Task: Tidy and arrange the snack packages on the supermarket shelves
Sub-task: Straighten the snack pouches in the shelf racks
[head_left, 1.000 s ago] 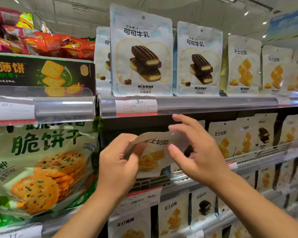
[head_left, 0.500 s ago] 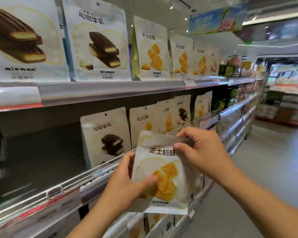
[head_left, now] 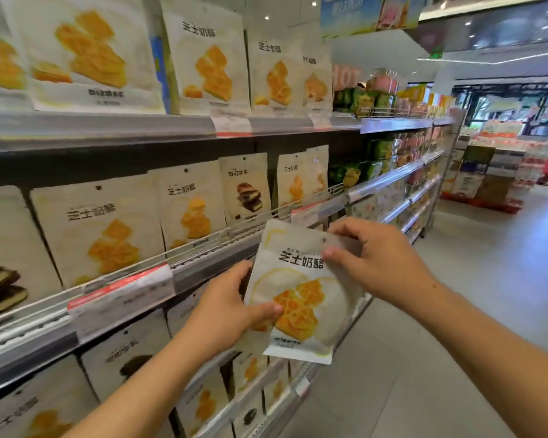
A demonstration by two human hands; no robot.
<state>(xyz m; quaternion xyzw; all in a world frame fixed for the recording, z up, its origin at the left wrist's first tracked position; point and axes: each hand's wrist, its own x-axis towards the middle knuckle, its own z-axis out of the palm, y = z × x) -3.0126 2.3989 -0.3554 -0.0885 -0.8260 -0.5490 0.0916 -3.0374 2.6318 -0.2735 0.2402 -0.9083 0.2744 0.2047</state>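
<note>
I hold a cream cheese-biscuit packet [head_left: 307, 289] upright in front of the middle shelf rail [head_left: 203, 257]. My left hand [head_left: 225, 308] grips its lower left side, thumb across the printed biscuits. My right hand [head_left: 380, 263] pinches its top right corner. On the middle shelf stand more cheese-biscuit packets [head_left: 98, 232] and one chocolate packet [head_left: 246, 188] among them. The top shelf carries a row of cheese-biscuit packets [head_left: 209, 58].
Another chocolate packet [head_left: 0, 282] shows at the far left of the middle shelf. Lower shelves hold mixed packets [head_left: 127, 365]. Green and pink snack bags [head_left: 377, 99] fill the shelves further right. The aisle floor [head_left: 456, 295] lies to the right, with stacked boxes [head_left: 475, 178] at its end.
The view has swung right along the shelves. Both hands have carried the cheese-biscuit packet right with it, and the packet is now flattened and upright facing me.
</note>
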